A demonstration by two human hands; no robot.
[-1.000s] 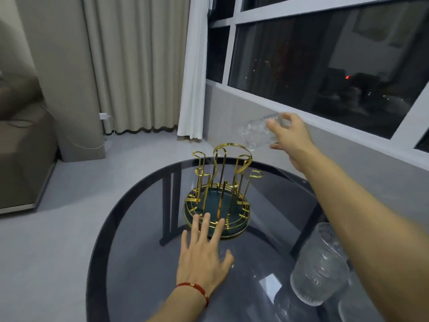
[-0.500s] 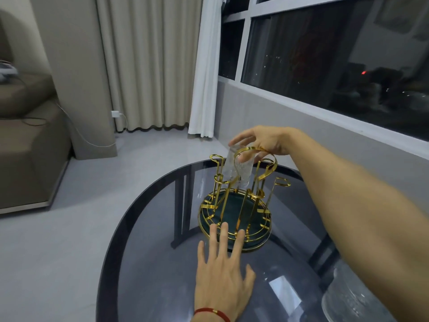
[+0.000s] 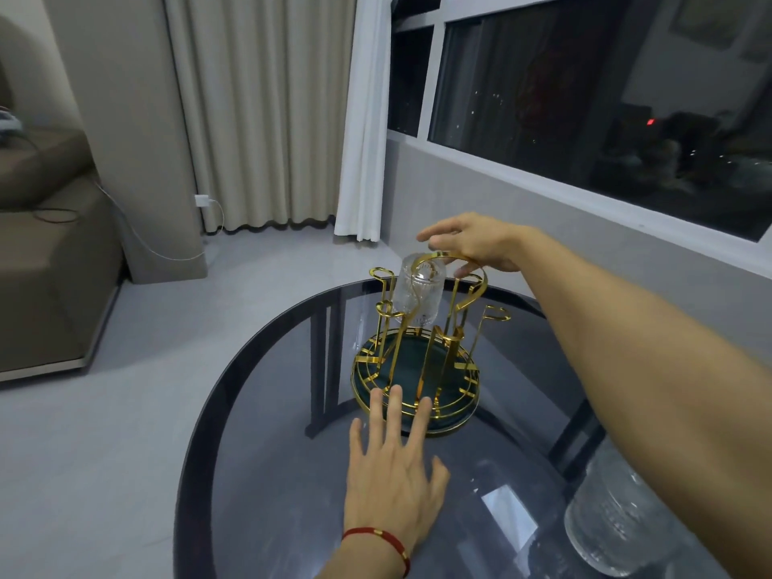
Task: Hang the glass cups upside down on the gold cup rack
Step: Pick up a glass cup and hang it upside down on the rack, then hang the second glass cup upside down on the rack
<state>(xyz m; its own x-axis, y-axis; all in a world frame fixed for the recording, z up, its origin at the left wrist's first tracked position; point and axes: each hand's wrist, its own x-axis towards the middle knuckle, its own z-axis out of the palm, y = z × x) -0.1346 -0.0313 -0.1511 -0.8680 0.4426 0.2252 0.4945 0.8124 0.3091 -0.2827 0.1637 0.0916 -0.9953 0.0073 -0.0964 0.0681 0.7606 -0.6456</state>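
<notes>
The gold cup rack (image 3: 417,369), with a dark green round base and several looped wire posts, stands on the dark glass table (image 3: 267,474). One clear ribbed glass cup (image 3: 420,292) hangs upside down on a far post of the rack. My right hand (image 3: 472,244) hovers just above and to the right of that cup, fingers spread and apart from it. My left hand (image 3: 392,474) lies flat on the table with its fingertips touching the rack's near rim. A red string bracelet circles the left wrist.
A large ribbed glass vessel (image 3: 618,524) stands at the table's near right, partly behind my right forearm. Beyond the table are a grey wall under a dark window, curtains, and a sofa at the left.
My right hand brought the cup down over a rack post, then let go of it and lifted slightly. The left hand stayed at the rack's base.
</notes>
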